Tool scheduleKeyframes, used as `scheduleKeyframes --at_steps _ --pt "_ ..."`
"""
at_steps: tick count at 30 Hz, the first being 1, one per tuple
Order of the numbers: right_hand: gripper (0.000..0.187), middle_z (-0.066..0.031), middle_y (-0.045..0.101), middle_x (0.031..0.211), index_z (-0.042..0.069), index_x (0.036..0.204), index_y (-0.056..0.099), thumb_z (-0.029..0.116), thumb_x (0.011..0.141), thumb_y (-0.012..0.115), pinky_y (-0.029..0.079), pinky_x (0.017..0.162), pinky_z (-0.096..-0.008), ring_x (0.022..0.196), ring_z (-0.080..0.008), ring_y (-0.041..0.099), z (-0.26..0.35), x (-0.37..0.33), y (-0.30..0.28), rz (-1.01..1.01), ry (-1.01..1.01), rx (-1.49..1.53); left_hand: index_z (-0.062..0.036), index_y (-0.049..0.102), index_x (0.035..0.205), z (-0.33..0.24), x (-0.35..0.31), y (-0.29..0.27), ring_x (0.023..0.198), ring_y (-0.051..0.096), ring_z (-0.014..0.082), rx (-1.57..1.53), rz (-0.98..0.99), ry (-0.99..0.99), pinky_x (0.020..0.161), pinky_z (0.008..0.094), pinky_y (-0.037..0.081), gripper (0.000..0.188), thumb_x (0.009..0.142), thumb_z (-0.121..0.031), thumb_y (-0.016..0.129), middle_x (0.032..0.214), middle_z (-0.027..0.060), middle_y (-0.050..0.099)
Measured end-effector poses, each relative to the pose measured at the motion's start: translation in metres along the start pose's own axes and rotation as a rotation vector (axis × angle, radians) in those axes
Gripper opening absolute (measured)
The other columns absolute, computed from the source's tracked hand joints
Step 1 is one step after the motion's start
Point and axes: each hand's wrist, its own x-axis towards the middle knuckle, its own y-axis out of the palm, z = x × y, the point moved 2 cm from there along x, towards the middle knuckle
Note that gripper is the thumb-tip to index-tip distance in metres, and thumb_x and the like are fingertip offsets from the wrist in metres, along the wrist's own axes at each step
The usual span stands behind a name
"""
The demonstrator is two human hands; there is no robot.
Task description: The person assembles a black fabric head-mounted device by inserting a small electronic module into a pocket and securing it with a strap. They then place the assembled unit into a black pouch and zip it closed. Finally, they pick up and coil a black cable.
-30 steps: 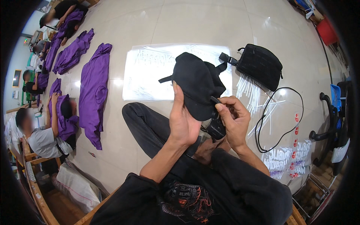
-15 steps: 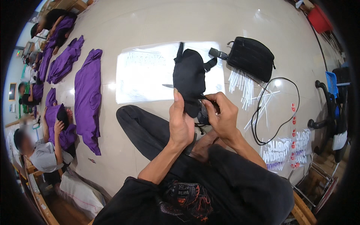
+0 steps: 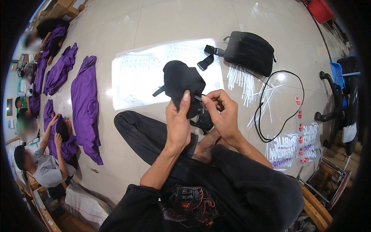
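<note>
I sit cross-legged on a pale tiled floor. My left hand (image 3: 178,124) grips a black fabric pouch (image 3: 181,83) from below, thumb up against its near side. My right hand (image 3: 221,112) pinches a small black strap or tab at the pouch's lower right edge, above a dark buckle piece (image 3: 204,120). A short strap sticks out at the pouch's left. Both hands are close together over my knees in black trousers.
A clear plastic sheet (image 3: 135,77) lies ahead. Beyond it is a black bag (image 3: 249,52) with a buckle strap, white plastic strips (image 3: 241,79), a black cable loop (image 3: 278,104) and printed stickers (image 3: 293,149). Purple garments (image 3: 85,104) and seated people are at left, an office chair (image 3: 340,108) at right.
The pouch has been turned and lowered in my hands, its shape now more bunched. My right hand has moved up to its lower right edge. The view shifted slightly.
</note>
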Motion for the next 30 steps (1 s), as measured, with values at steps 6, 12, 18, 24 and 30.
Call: scheduleKeyframes --at_steps 6,12,18,24,30 --pt "0.023 0.0033 0.062 0.075 -0.003 0.098 0.070 0.019 0.105 0.064 0.040 0.061 -0.0226 0.067 -0.0029 0.049 -0.004 0.003 -0.003 0.184 0.053 -0.116 -0.0010 0.068 0.117 -0.006 0.000 0.010 0.092 0.066 0.0105 -0.064 0.023 -0.009 0.085 0.0290 0.052 0.033 0.111 -0.030 0.054 0.107 0.0042 0.072" --pt "0.023 0.0010 0.057 0.074 -0.002 0.096 0.066 0.018 0.106 0.062 0.038 0.058 -0.0244 0.067 -0.0053 0.048 -0.005 0.000 -0.006 0.272 0.102 0.206 -0.0001 0.066 0.121 -0.013 -0.003 0.006 0.102 0.064 0.0103 0.041 0.071 -0.092 0.093 0.0292 0.051 0.041 0.111 -0.037 0.051 0.113 0.0047 0.069" --pt "0.013 -0.0061 0.056 0.078 -0.004 0.095 0.063 0.007 0.099 0.067 0.040 0.058 -0.0290 0.065 -0.0125 0.050 0.002 0.000 -0.007 -0.071 -0.254 -0.235 -0.0016 0.065 0.121 -0.009 0.001 0.022 0.113 0.060 0.0091 -0.029 0.027 -0.163 0.101 0.0281 0.046 0.043 0.111 -0.040 0.050 0.119 0.0029 0.067" --pt "0.008 -0.0135 0.059 0.079 -0.004 0.093 0.064 0.002 0.093 0.070 0.043 0.059 -0.0330 0.067 -0.0230 0.057 0.004 0.004 -0.009 -0.057 -0.359 -0.346 -0.0021 0.067 0.121 0.005 0.002 0.010 0.113 0.059 0.0083 0.022 0.060 -0.111 0.101 0.0291 0.046 0.044 0.111 -0.041 0.051 0.122 0.0023 0.067" --pt "0.010 -0.0095 0.062 0.075 -0.004 0.092 0.066 0.005 0.095 0.070 0.044 0.058 -0.0316 0.064 -0.0201 0.059 0.000 0.002 -0.014 -0.011 -0.286 -0.249 0.0002 0.068 0.120 -0.004 0.000 0.014 0.104 0.059 0.0072 0.034 0.082 -0.139 0.096 0.0277 0.046 0.045 0.110 -0.041 0.053 0.118 0.0028 0.069"
